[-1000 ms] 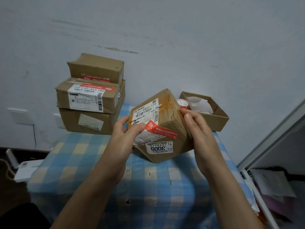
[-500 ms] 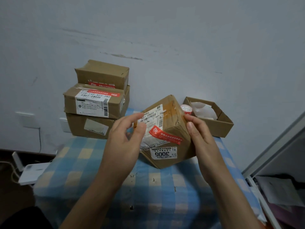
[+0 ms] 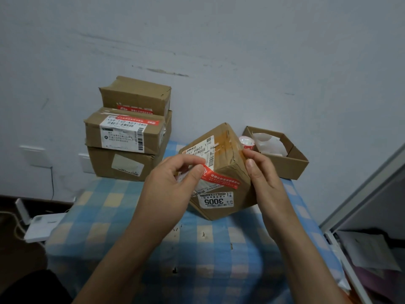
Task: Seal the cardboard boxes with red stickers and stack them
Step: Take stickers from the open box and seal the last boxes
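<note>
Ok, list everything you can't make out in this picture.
Head view only:
red sticker left end: under the left hand thumb; pinched or pressed, unclear.
tilted box far side: behind itself and the right hand.
open box contents: hidden by its wall and white paper.
bottom stacked box label: too blurred to read.

We see a blue checked cloth (image 3: pixel 105 216), two white wall plates (image 3: pixel 32 155) on the grey wall (image 3: pixel 263 51), and a white device (image 3: pixel 41 227) on the floor (image 3: pixel 13 216).

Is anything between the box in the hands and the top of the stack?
Nothing visible does. Only checked cloth lies between the tilted box and the stack, whose top box carries nothing.
</note>
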